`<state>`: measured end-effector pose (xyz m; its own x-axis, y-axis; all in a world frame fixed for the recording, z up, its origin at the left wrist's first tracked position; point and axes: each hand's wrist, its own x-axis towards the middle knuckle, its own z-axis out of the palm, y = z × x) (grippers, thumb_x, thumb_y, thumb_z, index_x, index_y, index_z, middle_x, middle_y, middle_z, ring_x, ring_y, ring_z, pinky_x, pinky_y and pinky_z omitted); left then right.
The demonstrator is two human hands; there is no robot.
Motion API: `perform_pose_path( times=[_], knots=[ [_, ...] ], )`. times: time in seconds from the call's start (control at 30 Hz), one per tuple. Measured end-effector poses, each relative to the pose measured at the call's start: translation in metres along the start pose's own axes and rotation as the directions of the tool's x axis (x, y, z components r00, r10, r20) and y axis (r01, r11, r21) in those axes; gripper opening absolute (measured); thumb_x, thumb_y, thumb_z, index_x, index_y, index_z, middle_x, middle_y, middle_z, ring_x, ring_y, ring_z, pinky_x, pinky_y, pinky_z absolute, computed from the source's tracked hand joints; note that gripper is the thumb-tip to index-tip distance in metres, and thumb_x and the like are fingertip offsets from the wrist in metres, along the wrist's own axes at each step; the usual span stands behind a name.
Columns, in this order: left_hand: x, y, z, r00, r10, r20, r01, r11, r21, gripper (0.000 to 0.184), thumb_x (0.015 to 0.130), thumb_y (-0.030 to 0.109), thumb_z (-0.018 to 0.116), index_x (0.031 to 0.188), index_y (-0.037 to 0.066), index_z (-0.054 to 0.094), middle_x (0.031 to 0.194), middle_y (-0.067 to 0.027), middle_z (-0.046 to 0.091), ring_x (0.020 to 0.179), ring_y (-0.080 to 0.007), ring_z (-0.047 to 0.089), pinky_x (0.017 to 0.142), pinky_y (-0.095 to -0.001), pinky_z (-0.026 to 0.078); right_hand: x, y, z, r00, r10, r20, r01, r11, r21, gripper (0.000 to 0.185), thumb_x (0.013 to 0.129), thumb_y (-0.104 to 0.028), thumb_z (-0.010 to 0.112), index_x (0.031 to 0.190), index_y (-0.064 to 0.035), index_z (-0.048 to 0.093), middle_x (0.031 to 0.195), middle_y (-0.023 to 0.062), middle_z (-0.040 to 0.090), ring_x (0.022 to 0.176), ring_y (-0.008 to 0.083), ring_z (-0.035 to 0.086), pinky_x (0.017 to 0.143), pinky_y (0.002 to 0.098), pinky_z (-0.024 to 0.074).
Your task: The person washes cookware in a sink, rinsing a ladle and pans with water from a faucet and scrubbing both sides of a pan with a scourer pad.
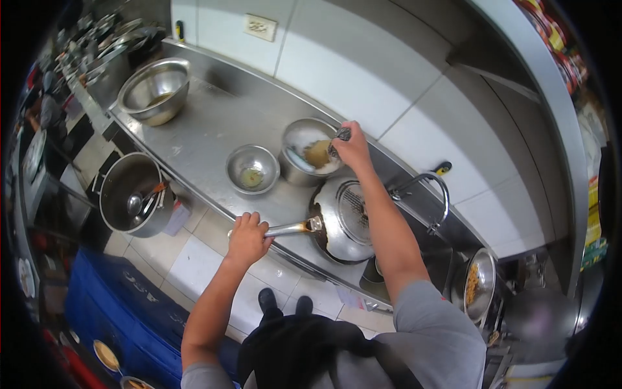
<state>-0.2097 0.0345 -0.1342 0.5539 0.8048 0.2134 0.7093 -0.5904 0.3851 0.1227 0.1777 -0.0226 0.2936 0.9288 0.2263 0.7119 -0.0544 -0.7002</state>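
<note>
A frying pan point(332, 228) lies bottom up at the sink's edge, its underside marked with dark burnt patches. My left hand point(248, 238) is closed around the pan's metal handle. My right hand point(353, 149) grips a dark, shiny scouring pad point(335, 144), apparently steel wool, at the rim of a metal pot point(299, 174). Inside that pot are whitish suds, a yellow-brown patch and a pale bluish item I cannot make out. Left of the pot stands a small metal bowl point(236, 170) with a little yellowish liquid.
A curved faucet point(446, 194) rises beyond the pan. Large metal bowls point(129, 97) are stacked at the counter's far left. On the floor side stands a deep stockpot point(110, 206) with utensils, near a blue bin point(123, 292). A colander-like bowl point(486, 295) with orange bits is at right.
</note>
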Motion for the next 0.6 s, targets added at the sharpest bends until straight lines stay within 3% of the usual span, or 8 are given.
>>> perform_pose_path(
  times=[0.13,0.23,0.3,0.37,0.43,0.5,0.53,0.6],
  knots=[
    [0.023,0.024,0.014,0.996,0.052,-0.069,-0.050,0.998,0.027,0.040,0.082,0.027,0.078,0.115,0.005,0.069,0.105,-0.0174,0.065,0.104,-0.0339,0.060,0.098,-0.0437,0.046,-0.055,0.003,-0.077,0.978,0.120,-0.172,-0.098,0.987,0.129,0.055,0.077,-0.016,0.072,0.127,-0.0040,0.053,0.118,0.0236,0.066,0.109,0.0393,0.066,0.095,0.0423,0.0499],
    [0.052,0.069,0.035,0.988,-0.156,-0.020,0.124,0.848,-0.516,0.046,0.089,0.026,0.072,0.127,0.000,0.063,0.115,-0.0247,0.068,0.105,-0.0428,0.065,0.095,-0.0469,0.052,-0.104,0.036,-0.096,0.979,-0.011,-0.202,0.015,1.000,0.019,0.057,0.079,-0.017,0.071,0.131,-0.0032,0.053,0.121,0.0234,0.066,0.114,0.0403,0.065,0.100,0.0427,0.0492],
    [0.081,0.089,0.059,0.952,-0.294,0.088,0.287,0.746,-0.601,0.044,0.093,0.028,0.070,0.126,-0.002,0.063,0.111,-0.0241,0.069,0.100,-0.0407,0.067,0.092,-0.0459,0.054,-0.130,0.054,-0.089,0.980,-0.108,-0.166,0.101,0.994,-0.051,0.057,0.081,-0.019,0.070,0.134,-0.0033,0.054,0.122,0.0240,0.067,0.116,0.0416,0.064,0.102,0.0435,0.0490],
    [0.113,0.085,0.076,0.887,-0.417,0.196,0.434,0.614,-0.659,0.043,0.098,0.029,0.067,0.125,-0.003,0.062,0.107,-0.0234,0.070,0.095,-0.0387,0.070,0.090,-0.0449,0.055,-0.142,0.065,-0.074,0.889,-0.265,0.372,0.368,0.898,-0.241,0.058,0.087,-0.025,0.068,0.139,-0.0039,0.056,0.124,0.0261,0.068,0.121,0.0441,0.062,0.106,0.0452,0.0476],
    [0.134,0.080,0.085,0.616,-0.256,0.745,0.673,-0.321,-0.666,0.039,0.103,0.029,0.062,0.120,-0.006,0.063,0.099,-0.0176,0.071,0.089,-0.0312,0.072,0.087,-0.0410,0.057,-0.129,0.088,-0.066,0.956,-0.126,0.266,0.165,0.977,-0.132,0.058,0.089,-0.029,0.068,0.140,-0.0045,0.057,0.124,0.0271,0.068,0.123,0.0441,0.061,0.107,0.0467,0.0461],
    [0.130,0.091,0.086,0.693,-0.257,0.674,0.596,-0.323,-0.735,0.036,0.104,0.028,0.062,0.117,-0.005,0.063,0.100,-0.0151,0.071,0.090,-0.0267,0.071,0.086,-0.0393,0.057,-0.115,0.086,-0.064,0.966,0.258,0.018,-0.258,0.966,0.013,0.057,0.091,-0.033,0.069,0.140,-0.0044,0.058,0.121,0.0279,0.069,0.123,0.0427,0.062,0.108,0.0505,0.0455],
    [0.132,0.097,0.088,0.754,-0.253,0.606,0.520,-0.334,-0.786,0.033,0.104,0.027,0.062,0.114,-0.005,0.064,0.101,-0.0126,0.070,0.091,-0.0222,0.070,0.085,-0.0375,0.056,-0.120,0.086,-0.061,0.965,0.260,0.005,-0.260,0.965,0.018,0.057,0.091,-0.033,0.069,0.140,-0.0044,0.058,0.121,0.0279,0.069,0.123,0.0427,0.062,0.108,0.0505,0.0455],
    [0.133,0.106,0.075,0.786,-0.264,0.559,0.476,-0.318,-0.820,0.028,0.105,0.024,0.060,0.112,-0.003,0.064,0.103,-0.0112,0.070,0.092,-0.0195,0.068,0.085,-0.0362,0.056,-0.147,0.087,-0.050,0.945,-0.320,-0.066,0.307,0.938,-0.160,0.056,0.091,-0.031,0.070,0.137,-0.0018,0.059,0.114,0.0279,0.071,0.114,0.0427,0.067,0.101,0.0525,0.0505]
  ],
)
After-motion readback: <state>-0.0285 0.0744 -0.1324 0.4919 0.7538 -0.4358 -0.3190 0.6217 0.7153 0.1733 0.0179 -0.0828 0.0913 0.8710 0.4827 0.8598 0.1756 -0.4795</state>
